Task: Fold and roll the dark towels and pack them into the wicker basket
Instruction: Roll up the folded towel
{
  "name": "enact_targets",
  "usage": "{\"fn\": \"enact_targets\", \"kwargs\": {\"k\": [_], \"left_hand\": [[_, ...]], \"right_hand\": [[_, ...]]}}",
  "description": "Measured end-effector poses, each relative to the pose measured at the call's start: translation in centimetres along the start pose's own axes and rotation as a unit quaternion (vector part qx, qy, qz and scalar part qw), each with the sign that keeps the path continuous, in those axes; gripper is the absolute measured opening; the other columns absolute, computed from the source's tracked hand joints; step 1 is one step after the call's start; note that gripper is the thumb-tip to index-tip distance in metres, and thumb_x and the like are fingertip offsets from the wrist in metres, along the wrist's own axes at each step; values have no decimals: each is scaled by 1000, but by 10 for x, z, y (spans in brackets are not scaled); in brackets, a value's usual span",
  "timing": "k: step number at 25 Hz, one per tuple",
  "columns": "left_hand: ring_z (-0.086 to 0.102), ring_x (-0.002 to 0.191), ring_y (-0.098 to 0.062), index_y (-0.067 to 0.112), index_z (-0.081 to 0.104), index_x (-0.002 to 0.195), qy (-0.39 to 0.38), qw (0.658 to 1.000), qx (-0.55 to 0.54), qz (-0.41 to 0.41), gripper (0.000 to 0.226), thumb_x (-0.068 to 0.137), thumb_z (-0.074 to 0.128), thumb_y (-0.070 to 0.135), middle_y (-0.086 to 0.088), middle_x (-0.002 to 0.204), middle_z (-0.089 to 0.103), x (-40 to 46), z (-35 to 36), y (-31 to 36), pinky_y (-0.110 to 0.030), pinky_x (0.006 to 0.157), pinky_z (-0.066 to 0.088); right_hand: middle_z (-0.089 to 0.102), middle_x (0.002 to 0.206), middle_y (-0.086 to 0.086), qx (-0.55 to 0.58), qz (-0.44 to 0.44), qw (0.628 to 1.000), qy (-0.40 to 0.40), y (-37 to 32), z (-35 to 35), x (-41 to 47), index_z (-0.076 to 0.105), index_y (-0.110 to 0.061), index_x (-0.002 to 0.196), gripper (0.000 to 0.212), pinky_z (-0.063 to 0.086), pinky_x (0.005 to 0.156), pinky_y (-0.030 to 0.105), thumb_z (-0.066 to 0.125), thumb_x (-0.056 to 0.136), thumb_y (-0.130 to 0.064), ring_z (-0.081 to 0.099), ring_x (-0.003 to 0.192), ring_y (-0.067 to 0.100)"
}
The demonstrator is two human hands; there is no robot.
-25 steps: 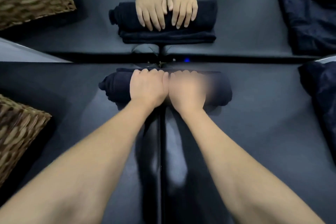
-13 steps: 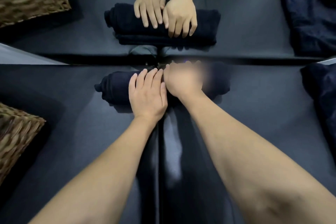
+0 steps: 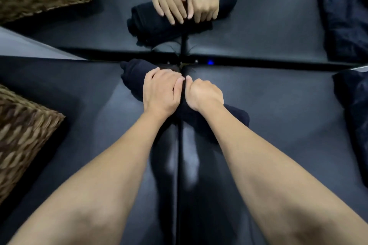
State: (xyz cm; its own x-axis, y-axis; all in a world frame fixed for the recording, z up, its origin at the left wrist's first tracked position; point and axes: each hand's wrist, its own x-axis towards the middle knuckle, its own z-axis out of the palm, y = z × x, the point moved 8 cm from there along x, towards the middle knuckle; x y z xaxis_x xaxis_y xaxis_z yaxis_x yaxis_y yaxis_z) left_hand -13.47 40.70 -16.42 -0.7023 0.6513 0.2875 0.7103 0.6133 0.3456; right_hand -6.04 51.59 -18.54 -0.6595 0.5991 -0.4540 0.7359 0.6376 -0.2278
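At the left edge sits the brown woven wicker basket [image 3: 22,137], near the person and within easy reach, presumably so a finished roll can go straight in; its inside is out of view. The dark grey padded bench [image 3: 95,125] carries everything and ends at a mirror that repeats the scene above.

In the middle, the rolled dark navy towel [image 3: 133,79] lies slanted on the bench, its left end close to the mirror. The left hand [image 3: 161,93] curls over the top of the roll with its fingers bent round the far side, probably to keep the layers from springing loose. Just beside it, thumbs nearly touching, the right hand [image 3: 203,93] is closed round the same roll, gripping its middle; the slant suggests the roll is being turned or gathered for lifting.

At the far right, a loose heap of dark towels [image 3: 354,109] waits unfolded.
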Motion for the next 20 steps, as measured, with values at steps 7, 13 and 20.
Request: {"fn": "enact_targets", "kwargs": {"k": [7,13,20], "left_hand": [[2,156,-19,13,11,161,100,854,-366,-356,69,105,41,39,-7,170,0,-85,12,9,-34,125,7],[44,139,-19,27,45,149,-2,718,-441,-538,58,103,33,60,5,151,49,-138,6,-11,-34,115,32],[67,118,-21,28,56,140,-255,603,-577,-489,97,68,56,93,1,133,67,-156,-20,-45,-42,102,50]], "right_hand": [[64,128,16,70,95,993,-18,13,24,-33,60,-5,127,66,40,86,41,11,108,-45,59,116,35],[43,154,18,232,167,953,-97,25,73,-77,39,0,149,67,30,115,41,10,109,-44,41,141,35],[56,142,10,379,171,899,-137,-22,95,-136,47,-10,147,85,42,110,44,6,99,-68,54,128,33]]}}
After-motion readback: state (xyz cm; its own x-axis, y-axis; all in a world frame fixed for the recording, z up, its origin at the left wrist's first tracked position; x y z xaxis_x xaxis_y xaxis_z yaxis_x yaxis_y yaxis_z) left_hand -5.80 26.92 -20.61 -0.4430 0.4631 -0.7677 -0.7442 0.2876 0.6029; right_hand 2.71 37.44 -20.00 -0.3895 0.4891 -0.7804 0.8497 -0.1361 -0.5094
